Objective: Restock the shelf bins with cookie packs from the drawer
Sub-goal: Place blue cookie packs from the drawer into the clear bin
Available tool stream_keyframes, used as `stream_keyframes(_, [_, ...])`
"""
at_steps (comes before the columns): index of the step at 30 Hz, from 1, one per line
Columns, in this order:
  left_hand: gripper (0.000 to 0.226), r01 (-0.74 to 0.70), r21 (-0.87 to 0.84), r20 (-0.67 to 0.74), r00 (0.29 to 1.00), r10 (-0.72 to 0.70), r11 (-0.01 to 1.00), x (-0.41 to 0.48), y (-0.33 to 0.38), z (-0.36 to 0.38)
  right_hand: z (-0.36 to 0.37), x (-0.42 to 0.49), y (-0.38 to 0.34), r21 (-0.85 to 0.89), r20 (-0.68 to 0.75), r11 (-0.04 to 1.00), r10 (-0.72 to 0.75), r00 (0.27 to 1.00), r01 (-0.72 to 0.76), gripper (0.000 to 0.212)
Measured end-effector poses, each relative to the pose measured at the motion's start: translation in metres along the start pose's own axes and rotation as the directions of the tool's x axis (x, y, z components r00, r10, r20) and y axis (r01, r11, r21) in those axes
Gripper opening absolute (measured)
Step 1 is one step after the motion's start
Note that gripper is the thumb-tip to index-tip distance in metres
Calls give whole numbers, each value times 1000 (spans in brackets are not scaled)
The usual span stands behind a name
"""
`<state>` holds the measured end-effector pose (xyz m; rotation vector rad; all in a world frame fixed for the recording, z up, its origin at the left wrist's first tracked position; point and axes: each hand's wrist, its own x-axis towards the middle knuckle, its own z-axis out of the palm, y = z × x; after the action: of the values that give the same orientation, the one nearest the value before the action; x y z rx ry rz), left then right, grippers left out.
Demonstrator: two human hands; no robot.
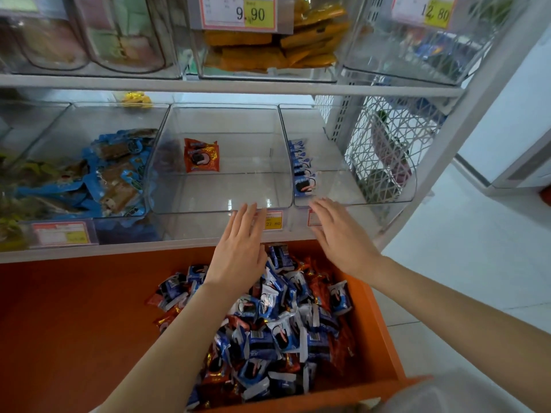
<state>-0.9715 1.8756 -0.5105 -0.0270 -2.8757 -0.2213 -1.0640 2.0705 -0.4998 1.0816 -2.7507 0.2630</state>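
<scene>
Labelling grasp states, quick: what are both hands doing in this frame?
Left hand: open, fingers straight, holding nothing.
Right hand: open, fingers straight, holding nothing.

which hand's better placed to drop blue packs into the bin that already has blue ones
Right. The right hand hovers open just in front of the blue-pack bin, with blue packs in the drawer below it. The left hand sits before the middle bin, which holds an orange pack.

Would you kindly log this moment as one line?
left hand: open, empty | right hand: open, empty | middle bin: one orange pack | drawer: open, cookie packs piled
</scene>
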Motion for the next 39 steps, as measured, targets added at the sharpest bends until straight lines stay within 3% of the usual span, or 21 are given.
stream_keyframes(4, [56, -75, 86, -53, 995, 80, 993, -9, 3, 5, 23, -30, -7, -41, -50, 996, -78, 996, 76, 42])
stream_keyframes(7, [48, -130, 79, -67, 989, 135, 988, -16, 4, 22, 44, -47, -10, 20, -23, 994, -109, 994, 110, 36])
stream_keyframes(12, [41, 9, -7, 152, 988, -8, 1000, -36, -4, 64, 83, -59, -6, 32, 339, 999, -11, 941, 0, 43])
stream_keyframes(16, [49, 202, -14, 439, 881, -176, 979, -59, -17, 104, 107, -58, -6, 78, 515, 992, 46, 856, -100, 56])
stream_keyframes(23, [61, 405, -77, 679, 690, -250, 911, -92, -45, 156, 156, -46, -14, 196, 596, 955, 66, 801, -224, 63])
stream_keyframes(27, [66, 469, -129, 709, 659, -250, 874, -91, -48, 174, 179, -35, -23, 177, 625, 952, 87, 776, -249, 64])
stream_keyframes(34, [75, 491, -105, 652, 691, -313, 865, -76, -48, 183, 199, -10, -30, 24, 589, 935, 274, 761, -355, 56])
stream_keyframes(39, [71, 516, -97, 613, 705, -357, 851, -69, -51, 191, 204, -3, -30, 37, 571, 910, 320, 756, -413, 45])
